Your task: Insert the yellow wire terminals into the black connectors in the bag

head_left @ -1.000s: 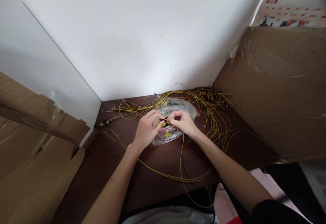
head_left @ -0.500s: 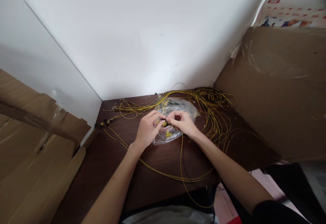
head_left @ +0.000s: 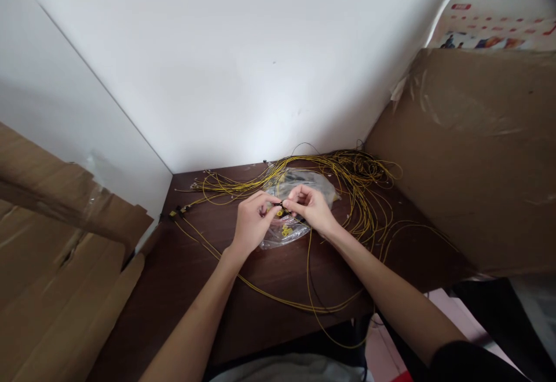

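Observation:
Over a clear plastic bag [head_left: 320, 182], my left hand [head_left: 252, 220] pinches a small black piece [head_left: 278, 204], too small to name exactly. Thumb and fingers of my right hand [head_left: 313, 209] are closed right beside it, on a thin wire. From below that hand a yellow wire [head_left: 308, 263] hangs over the table's front edge, with a dark wire alongside. Small yellow parts [head_left: 286, 230] show in the bag beneath my hands. The fingertips partly hide where piece and wire meet.
A loose bundle of yellow and black wires [head_left: 360, 197] spreads behind and right of the bag. Wires with yellow-and-black ends [head_left: 172, 214] lie at left. Cardboard stands left [head_left: 56, 266] and right [head_left: 473, 168] of the brown table [head_left: 191, 289]; a white wall [head_left: 243, 69] rises behind.
Both hands stay nearly in place, with only slight finger shifts at the black piece. The whole view has moved slightly.

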